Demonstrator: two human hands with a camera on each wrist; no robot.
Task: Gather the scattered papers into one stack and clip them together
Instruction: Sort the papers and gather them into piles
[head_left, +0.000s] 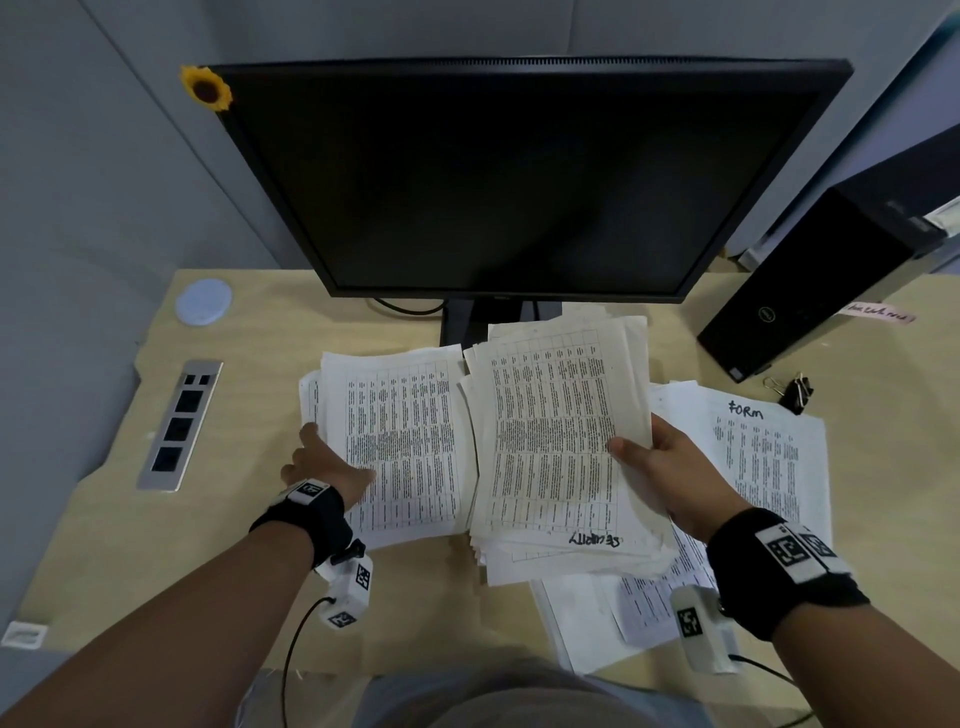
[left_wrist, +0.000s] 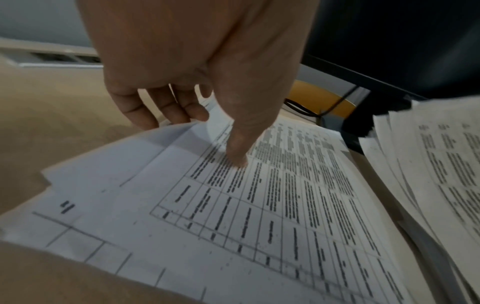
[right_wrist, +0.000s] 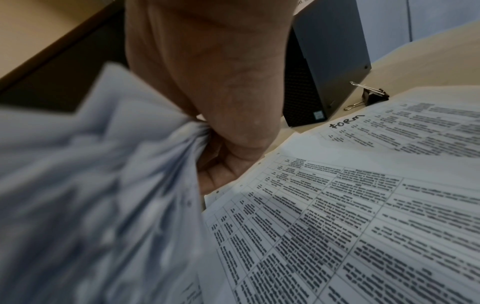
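Note:
Printed papers lie in loose piles on the desk. My right hand (head_left: 657, 457) grips a thick sheaf (head_left: 556, 441) by its right edge, thumb on top, lifted over the middle of the desk; in the right wrist view this sheaf (right_wrist: 103, 195) is a blur beside my right hand (right_wrist: 218, 144). My left hand (head_left: 324, 462) rests on the left pile (head_left: 405, 441): its thumb (left_wrist: 237, 156) presses the top sheet (left_wrist: 259, 205) while its fingers (left_wrist: 166, 111) curl under the pile's left edge. More sheets marked "FORM" (head_left: 763, 447) lie at the right. A black binder clip (head_left: 795, 392) sits beyond them.
A dark monitor (head_left: 519, 176) stands at the back, its stand just behind the papers. A black computer tower (head_left: 810, 291) stands at the right, a socket strip (head_left: 179, 423) and a round white disc (head_left: 203, 301) at the left.

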